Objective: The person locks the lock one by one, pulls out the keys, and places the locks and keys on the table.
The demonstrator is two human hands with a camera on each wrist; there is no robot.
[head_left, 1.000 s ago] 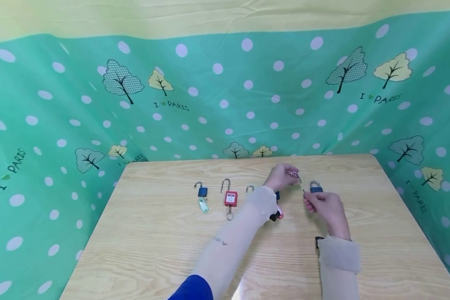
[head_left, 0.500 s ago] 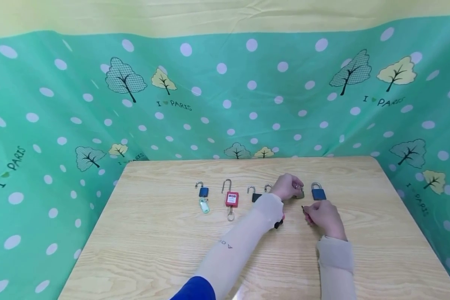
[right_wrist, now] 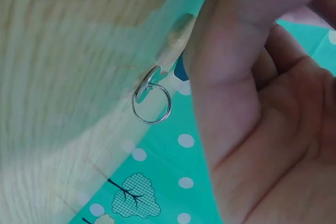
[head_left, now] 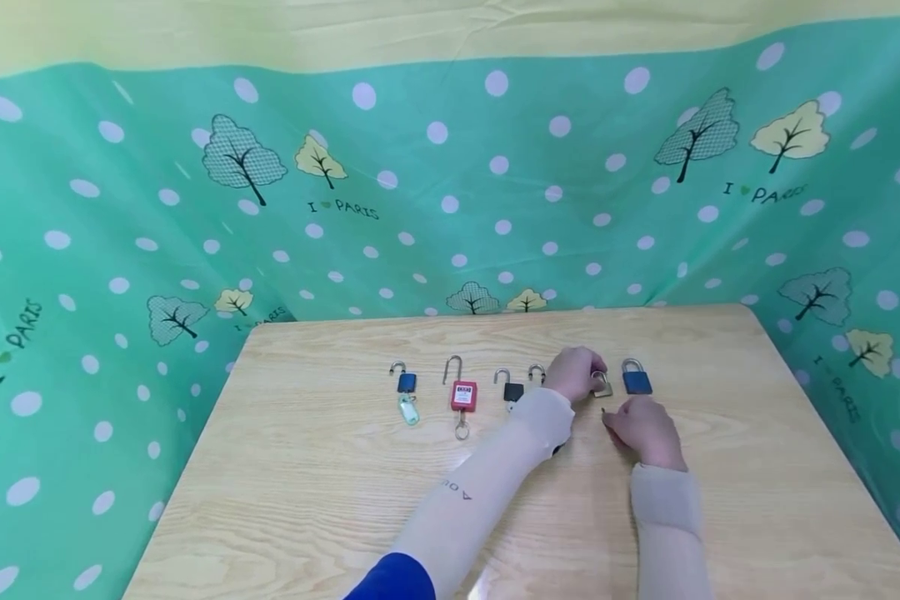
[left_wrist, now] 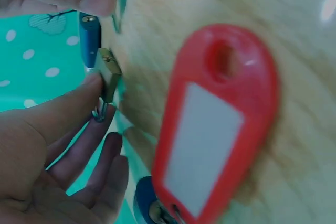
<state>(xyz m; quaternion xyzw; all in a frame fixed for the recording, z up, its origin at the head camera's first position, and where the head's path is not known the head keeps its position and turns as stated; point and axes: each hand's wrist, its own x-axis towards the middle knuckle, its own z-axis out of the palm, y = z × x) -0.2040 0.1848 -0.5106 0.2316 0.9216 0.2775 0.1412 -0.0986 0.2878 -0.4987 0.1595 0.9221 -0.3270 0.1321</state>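
My left hand (head_left: pixel 572 373) pinches a small brass padlock (left_wrist: pixel 109 74) just above the table. Its thumb presses the lock body, while the shackle lies near the forefinger. The keyhole end shows in the left wrist view. Close by on the right, my right hand (head_left: pixel 647 429) has its fingertips together on a small key (head_left: pixel 603 411), of which only a little shows in the head view. In the right wrist view a silver key ring (right_wrist: pixel 169 109) hangs by the fingers. The key's tip and the padlock are apart in the head view.
A shut blue padlock (head_left: pixel 637 381) lies right of the hands. Leftward stand a small blue padlock (head_left: pixel 407 382), a red padlock (head_left: pixel 462 396) and a black padlock (head_left: pixel 513 391), shackles open. A red key tag (left_wrist: pixel 220 108) fills much of the left wrist view. Patterned cloth (head_left: pixel 450 208) hangs behind.
My left hand has brought the brass padlock down and slightly right. The right hand has moved a little lower and left with the key, uncovering the blue padlock.
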